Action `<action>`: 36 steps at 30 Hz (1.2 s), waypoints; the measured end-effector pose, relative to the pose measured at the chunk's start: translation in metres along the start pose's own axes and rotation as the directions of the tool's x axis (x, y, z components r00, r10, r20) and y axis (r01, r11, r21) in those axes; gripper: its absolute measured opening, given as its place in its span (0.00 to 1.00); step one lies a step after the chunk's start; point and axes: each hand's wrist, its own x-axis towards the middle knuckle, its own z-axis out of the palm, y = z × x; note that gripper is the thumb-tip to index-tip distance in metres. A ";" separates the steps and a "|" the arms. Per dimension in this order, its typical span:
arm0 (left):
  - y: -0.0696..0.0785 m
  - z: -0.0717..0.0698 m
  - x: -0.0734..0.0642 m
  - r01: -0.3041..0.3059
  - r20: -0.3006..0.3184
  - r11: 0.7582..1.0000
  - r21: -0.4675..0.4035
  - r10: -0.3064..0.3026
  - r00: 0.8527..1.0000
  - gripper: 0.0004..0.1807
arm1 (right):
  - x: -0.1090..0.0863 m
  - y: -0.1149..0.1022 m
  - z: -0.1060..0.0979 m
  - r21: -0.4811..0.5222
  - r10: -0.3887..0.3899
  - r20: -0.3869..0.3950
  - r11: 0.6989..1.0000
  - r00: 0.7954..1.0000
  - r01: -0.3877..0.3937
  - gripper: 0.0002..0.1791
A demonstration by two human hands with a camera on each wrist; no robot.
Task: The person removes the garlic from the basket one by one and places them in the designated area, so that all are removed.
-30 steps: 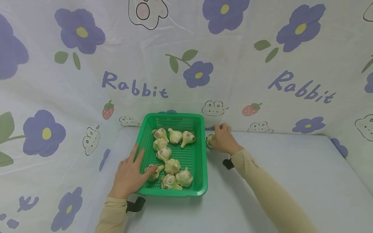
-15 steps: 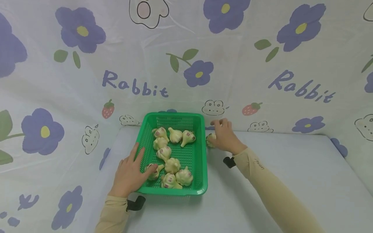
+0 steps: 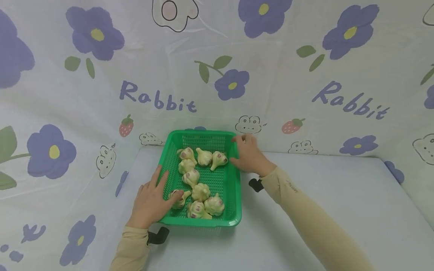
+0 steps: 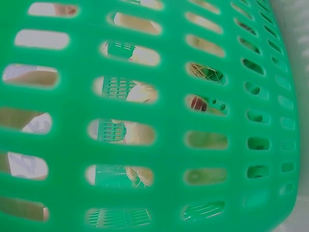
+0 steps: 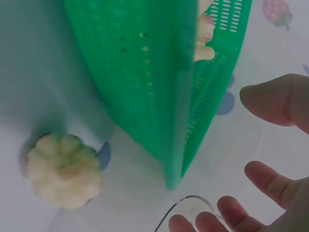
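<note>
A green plastic basket [image 3: 235, 188] holds several pale garlic bulbs [image 3: 200, 193] with purplish patches. My left hand [image 3: 151, 203] rests on its left rim, fingers spread and thumb reaching inside over a bulb. In the left wrist view the slotted basket wall [image 4: 169, 116] fills the picture, with garlic showing through the slots. My right hand [image 3: 250, 155] is over the far right part of the rim, fingers apart and nothing between them. In the right wrist view another garlic bulb [image 5: 65, 171] sits on the table outside the basket; the right hand hides it in the head view.
The basket stands on a white-covered table [image 3: 325, 195], close to a white cloth backdrop [image 3: 271, 82] printed with purple flowers and rabbits. Black wrist devices [image 3: 158, 236] hang under both sleeves.
My right hand has left the garlic bulb beside the basket and moved left over the rim, fingers spreading. The bulb stays on the table. The left hand keeps its place.
</note>
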 end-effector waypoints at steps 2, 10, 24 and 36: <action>0.001 -0.001 0.000 0.000 -0.003 1.000 0.002 0.000 1.000 0.49 | 0.002 -0.008 -0.001 0.011 -0.006 0.015 1.000 1.000 0.006 0.33; 0.002 -0.001 0.000 -0.001 -0.003 1.000 0.007 0.001 1.000 0.50 | 0.010 -0.026 -0.001 0.007 0.026 0.081 1.000 0.996 -0.027 0.34; -0.002 0.003 0.001 0.007 0.008 1.000 0.006 -0.007 1.000 0.51 | 0.033 -0.038 0.007 0.029 0.045 0.158 0.998 0.986 -0.050 0.33; -0.004 0.004 0.002 -0.002 0.002 1.000 0.011 0.002 1.000 0.51 | 0.050 -0.039 0.026 0.019 0.106 0.224 0.993 0.969 -0.113 0.35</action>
